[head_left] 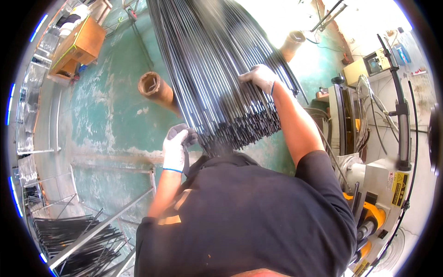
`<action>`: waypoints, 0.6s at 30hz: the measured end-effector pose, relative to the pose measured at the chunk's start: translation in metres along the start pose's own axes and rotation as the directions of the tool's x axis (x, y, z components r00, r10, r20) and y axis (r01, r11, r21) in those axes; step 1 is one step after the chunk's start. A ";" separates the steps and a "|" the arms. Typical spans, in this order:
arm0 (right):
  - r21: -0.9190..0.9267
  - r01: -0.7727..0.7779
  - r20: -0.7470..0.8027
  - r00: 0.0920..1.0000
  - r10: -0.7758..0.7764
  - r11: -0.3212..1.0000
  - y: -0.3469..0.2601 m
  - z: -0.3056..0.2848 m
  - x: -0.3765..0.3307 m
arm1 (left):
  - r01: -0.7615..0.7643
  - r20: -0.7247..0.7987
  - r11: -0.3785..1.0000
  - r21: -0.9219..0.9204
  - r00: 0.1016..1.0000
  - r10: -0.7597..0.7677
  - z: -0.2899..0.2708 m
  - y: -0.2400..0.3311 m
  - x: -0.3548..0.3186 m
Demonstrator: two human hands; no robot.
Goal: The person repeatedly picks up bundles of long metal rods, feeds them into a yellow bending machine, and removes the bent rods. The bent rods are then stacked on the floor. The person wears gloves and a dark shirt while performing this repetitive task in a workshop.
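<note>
Black shirt (249, 217) fills six o'clock, rods (203, 69) lie at twelve, my right hand (262, 78) bent-fingered on them at one, my left (175, 147) curled narrow by their edge at nine, either grip I can't tell: apparently I'm straightening, next likely calling for level ends (244, 132).

Upper left: a brown wooden cabinet (90, 39) standing on a worn green floor (106, 111) marked with pale scuffs. Lower left: a pale metal frame (92, 234), one bar running diagonally, with a pile of thin dark rods (60, 231) lying among its members. Upper right: a cream-coloured box (354, 71) beside a dark window-like panel; near it, a blue object (402, 54) too small to identify. Right: looped pale cables (364, 87) and a black upright post (403, 111). Lower right: a light grey machine housing (380, 175) bearing a yellow-and-black label (399, 189), with orange-yellow parts (376, 213) below.
</note>
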State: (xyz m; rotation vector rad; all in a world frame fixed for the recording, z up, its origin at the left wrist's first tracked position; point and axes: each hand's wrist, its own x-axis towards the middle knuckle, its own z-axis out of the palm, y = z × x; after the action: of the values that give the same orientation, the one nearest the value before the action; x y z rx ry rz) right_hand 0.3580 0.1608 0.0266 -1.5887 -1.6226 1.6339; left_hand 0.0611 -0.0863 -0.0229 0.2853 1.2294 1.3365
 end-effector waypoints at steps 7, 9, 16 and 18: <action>0.093 -0.084 -0.138 0.986 0.096 0.992 -0.029 0.031 -0.055 | -0.035 0.236 0.989 0.143 0.972 0.000 0.031 0.026 0.010; -0.330 -0.270 -0.161 0.960 0.228 0.905 -0.035 0.039 -0.085 | 0.015 0.310 0.991 0.135 0.949 -0.056 0.047 0.025 0.018; -0.370 -0.396 -0.339 0.900 0.275 0.840 0.088 0.118 -0.297 | 0.287 0.539 0.944 0.163 0.775 -0.329 0.097 -0.011 0.090; -0.394 -0.563 -0.499 0.795 0.345 0.727 0.119 0.150 -0.388 | 0.390 0.610 0.917 0.085 0.707 -0.358 0.115 -0.018 0.109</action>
State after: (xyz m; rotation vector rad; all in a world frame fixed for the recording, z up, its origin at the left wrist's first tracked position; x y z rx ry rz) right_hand 0.4065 -0.2678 0.0576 -2.5959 -1.6012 0.9518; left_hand 0.1371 0.0525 -0.0450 0.3765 0.6414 0.8088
